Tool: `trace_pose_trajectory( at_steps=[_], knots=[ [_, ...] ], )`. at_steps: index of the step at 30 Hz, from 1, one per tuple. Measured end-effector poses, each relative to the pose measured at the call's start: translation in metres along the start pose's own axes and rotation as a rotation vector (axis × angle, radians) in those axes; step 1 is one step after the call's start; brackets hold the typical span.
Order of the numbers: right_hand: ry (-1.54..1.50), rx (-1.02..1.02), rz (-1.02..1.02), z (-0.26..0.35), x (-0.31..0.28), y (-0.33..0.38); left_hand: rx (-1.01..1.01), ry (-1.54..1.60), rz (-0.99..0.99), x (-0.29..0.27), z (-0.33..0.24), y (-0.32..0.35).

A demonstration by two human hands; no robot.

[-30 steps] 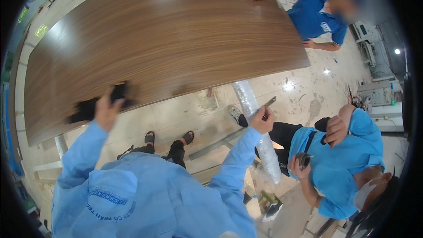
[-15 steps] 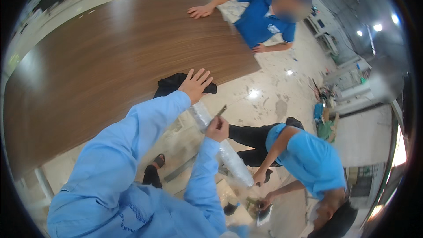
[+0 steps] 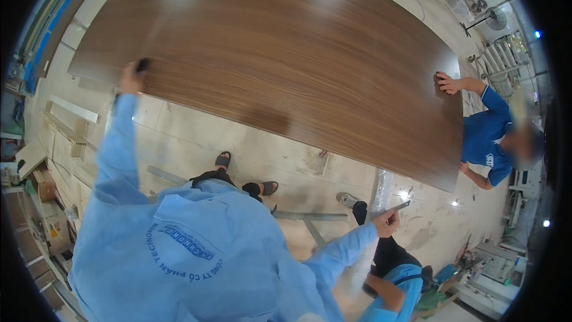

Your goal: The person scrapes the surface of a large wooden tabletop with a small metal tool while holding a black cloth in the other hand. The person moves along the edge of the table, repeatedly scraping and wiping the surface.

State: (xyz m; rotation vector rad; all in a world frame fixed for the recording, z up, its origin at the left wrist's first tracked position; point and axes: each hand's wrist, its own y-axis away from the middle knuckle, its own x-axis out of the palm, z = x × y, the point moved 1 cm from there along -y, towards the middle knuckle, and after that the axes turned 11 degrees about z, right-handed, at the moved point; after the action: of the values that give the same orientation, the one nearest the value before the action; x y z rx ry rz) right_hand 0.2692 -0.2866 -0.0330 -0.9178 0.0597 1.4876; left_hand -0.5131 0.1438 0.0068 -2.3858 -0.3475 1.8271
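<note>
A large brown wood-grain panel (image 3: 286, 71) stretches across the view ahead of me. At its near left edge my left hand (image 3: 131, 80), smeared by motion, is closed around a bunched black cloth (image 3: 143, 64) that touches the panel. Out to the right, past the panel's near edge, my right hand (image 3: 386, 223) is closed on a slim metal utility knife (image 3: 403, 205), its tip pointing away to the right. The knife is held apart from the panel.
A person in a dark blue shirt (image 3: 485, 140) rests a hand on the panel's right end. Another in light blue (image 3: 405, 286) bends at lower right beside a roll of clear wrap (image 3: 382, 188). Grey metal bars (image 3: 310, 216) lie below the panel; boards stand at left.
My left hand has swept the black cloth leftward along the panel's near edge. My view has turned left, so the co-workers appear farther right. The knife stays in my right hand.
</note>
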Motion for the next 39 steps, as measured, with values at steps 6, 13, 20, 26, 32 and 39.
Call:
trace_pose_trajectory(
  at_steps=[6, 13, 20, 26, 32, 39],
  knots=[
    [-0.173, -0.179, 0.355, 0.096, 0.036, 0.041, 0.1, 0.252, -0.164, -0.092, 0.02, 0.072],
    [-0.643, 0.183, 0.531, 0.197, 0.078, 0.086, 0.91, 0.432, 0.395, -0.012, -0.304, 0.158],
    [-0.563, 0.19, 0.522, 0.193, 0.027, 0.116, 1.031, 0.374, 0.348, 0.025, -0.386, 0.126],
    [-0.506, 0.384, 0.384, 0.142, -0.025, 0.166, 1.085, 0.444, 0.331, 0.038, -0.38, 0.12],
    [-0.538, 0.468, 0.313, 0.12, -0.037, 0.191, 1.07, 0.521, 0.335, 0.038, -0.386, 0.118],
    [-0.577, 0.454, 0.339, 0.128, -0.027, 0.193, 1.132, 0.571, 0.388, 0.031, -0.375, 0.119]
  ],
)
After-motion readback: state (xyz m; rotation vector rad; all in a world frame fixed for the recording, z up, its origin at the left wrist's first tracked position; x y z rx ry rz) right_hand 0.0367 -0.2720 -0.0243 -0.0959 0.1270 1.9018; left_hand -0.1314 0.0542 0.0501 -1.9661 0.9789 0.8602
